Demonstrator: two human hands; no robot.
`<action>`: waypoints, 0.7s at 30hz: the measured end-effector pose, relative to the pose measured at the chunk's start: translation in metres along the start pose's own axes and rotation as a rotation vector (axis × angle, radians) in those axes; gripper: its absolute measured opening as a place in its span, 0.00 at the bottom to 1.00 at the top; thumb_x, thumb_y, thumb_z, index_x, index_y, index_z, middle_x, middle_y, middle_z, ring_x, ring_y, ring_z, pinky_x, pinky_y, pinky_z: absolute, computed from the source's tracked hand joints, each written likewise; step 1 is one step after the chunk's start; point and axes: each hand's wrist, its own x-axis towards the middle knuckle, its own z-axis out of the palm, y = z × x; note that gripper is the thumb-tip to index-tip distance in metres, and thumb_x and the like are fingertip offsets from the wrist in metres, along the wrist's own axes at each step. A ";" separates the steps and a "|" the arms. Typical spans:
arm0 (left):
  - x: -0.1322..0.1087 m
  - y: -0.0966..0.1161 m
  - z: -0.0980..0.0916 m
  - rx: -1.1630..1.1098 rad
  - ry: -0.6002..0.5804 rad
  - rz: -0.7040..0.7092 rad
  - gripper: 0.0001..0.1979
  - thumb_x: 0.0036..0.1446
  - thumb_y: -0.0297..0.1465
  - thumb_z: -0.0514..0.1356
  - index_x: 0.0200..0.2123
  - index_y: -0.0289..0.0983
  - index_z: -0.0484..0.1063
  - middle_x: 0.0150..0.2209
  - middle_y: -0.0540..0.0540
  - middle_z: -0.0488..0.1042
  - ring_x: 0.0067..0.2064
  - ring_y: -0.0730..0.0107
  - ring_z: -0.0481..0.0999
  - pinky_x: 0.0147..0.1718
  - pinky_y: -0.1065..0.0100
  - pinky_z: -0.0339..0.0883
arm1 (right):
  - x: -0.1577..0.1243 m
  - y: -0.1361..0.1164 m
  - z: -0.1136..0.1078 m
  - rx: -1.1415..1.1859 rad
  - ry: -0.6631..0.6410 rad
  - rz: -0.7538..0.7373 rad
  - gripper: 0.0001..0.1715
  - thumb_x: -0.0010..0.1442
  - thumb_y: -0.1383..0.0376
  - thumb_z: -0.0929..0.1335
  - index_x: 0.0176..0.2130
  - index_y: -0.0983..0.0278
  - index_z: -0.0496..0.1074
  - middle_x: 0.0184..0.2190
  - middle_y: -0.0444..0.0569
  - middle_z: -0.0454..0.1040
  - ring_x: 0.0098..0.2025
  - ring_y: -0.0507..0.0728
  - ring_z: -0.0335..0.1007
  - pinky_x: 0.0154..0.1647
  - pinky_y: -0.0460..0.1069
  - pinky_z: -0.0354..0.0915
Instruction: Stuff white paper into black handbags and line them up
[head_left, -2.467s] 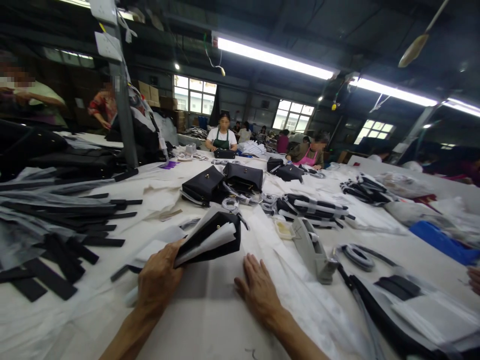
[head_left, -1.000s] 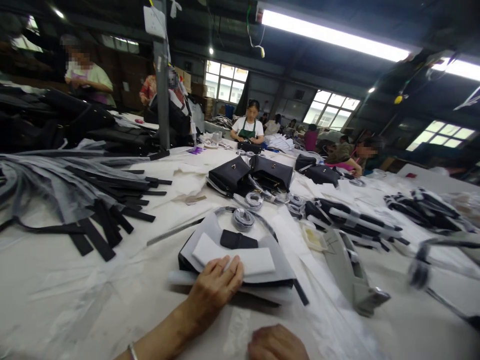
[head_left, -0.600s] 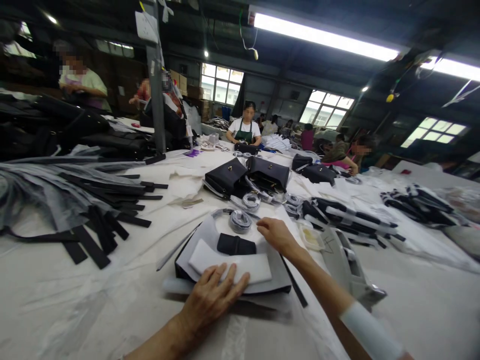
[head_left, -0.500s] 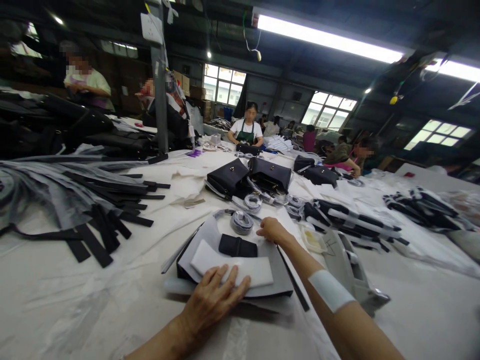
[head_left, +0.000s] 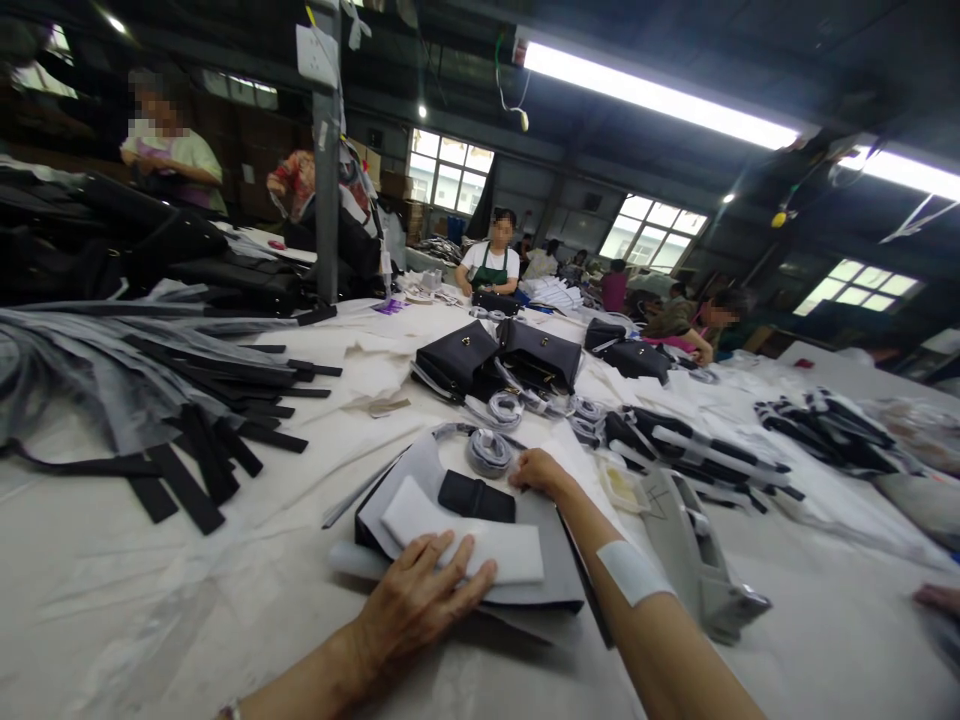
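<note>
A black handbag lies in front of me with a grey sheet over its face. Spread across a folded white foam pad on that sheet, my left hand is open and pressing lightly with its fingers. Above the pad is a small black leather piece with a band. At the bag's upper right, my right hand is closed, fingers curled near the plastic-wrapped handle; whatever is in them is hidden. Just left of it sits a coiled, wrapped strap.
Black strips in plastic spread over the left of the table. Finished-looking black bags stand beyond. To the right are a grey tape dispenser and a shallow plastic tub. Another person's hand shows at the right edge. Co-workers sit farther back.
The coiled strap has shifted slightly right, towards my right hand. My left hand stays on the foam pad. Another person's hand has appeared at the right edge.
</note>
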 end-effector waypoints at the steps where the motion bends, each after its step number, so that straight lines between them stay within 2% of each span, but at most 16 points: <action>1: -0.001 -0.001 -0.001 -0.008 -0.005 0.006 0.19 0.70 0.29 0.48 0.58 0.48 0.69 0.53 0.48 0.74 0.50 0.59 0.73 0.49 0.58 0.63 | -0.004 0.003 -0.003 0.061 -0.005 0.020 0.13 0.67 0.59 0.68 0.46 0.66 0.72 0.41 0.48 0.75 0.37 0.53 0.74 0.37 0.51 0.73; 3: -0.003 -0.004 -0.002 -0.018 -0.001 0.018 0.19 0.70 0.28 0.48 0.58 0.48 0.69 0.53 0.48 0.74 0.50 0.60 0.73 0.49 0.59 0.64 | -0.013 0.009 -0.011 0.176 0.003 0.032 0.11 0.67 0.61 0.69 0.43 0.67 0.72 0.35 0.46 0.75 0.32 0.52 0.74 0.33 0.49 0.73; 6: -0.004 -0.006 -0.004 -0.019 0.019 0.031 0.19 0.70 0.28 0.49 0.58 0.47 0.70 0.53 0.47 0.74 0.50 0.60 0.73 0.49 0.59 0.64 | -0.030 0.012 -0.024 0.334 0.072 -0.029 0.09 0.60 0.63 0.72 0.36 0.67 0.71 0.27 0.44 0.76 0.27 0.52 0.74 0.30 0.48 0.72; 11: -0.003 -0.005 -0.004 -0.010 -0.010 0.039 0.18 0.69 0.28 0.51 0.58 0.47 0.70 0.53 0.47 0.74 0.50 0.60 0.73 0.48 0.59 0.66 | -0.071 -0.001 -0.031 0.433 0.199 -0.175 0.06 0.53 0.63 0.72 0.28 0.64 0.73 0.25 0.44 0.77 0.29 0.54 0.74 0.33 0.47 0.68; 15: -0.007 -0.004 -0.001 -0.010 -0.024 0.035 0.19 0.68 0.28 0.52 0.59 0.47 0.69 0.54 0.46 0.73 0.51 0.59 0.72 0.50 0.58 0.65 | -0.117 -0.014 -0.011 0.349 0.249 -0.272 0.05 0.55 0.66 0.71 0.28 0.61 0.77 0.27 0.44 0.79 0.33 0.56 0.75 0.38 0.48 0.64; 18: -0.009 -0.003 -0.004 -0.026 -0.081 0.032 0.18 0.69 0.29 0.52 0.59 0.47 0.67 0.56 0.46 0.71 0.53 0.59 0.72 0.52 0.56 0.63 | -0.146 -0.016 0.017 0.087 0.335 -0.323 0.08 0.60 0.68 0.68 0.31 0.61 0.78 0.32 0.47 0.80 0.37 0.57 0.75 0.40 0.48 0.63; 21: -0.004 0.000 -0.010 -0.046 -0.139 0.020 0.16 0.69 0.32 0.52 0.58 0.45 0.68 0.55 0.46 0.71 0.54 0.58 0.71 0.59 0.50 0.56 | -0.161 -0.012 0.041 -0.085 0.459 -0.343 0.11 0.65 0.69 0.66 0.36 0.61 0.78 0.36 0.48 0.80 0.40 0.57 0.75 0.42 0.47 0.63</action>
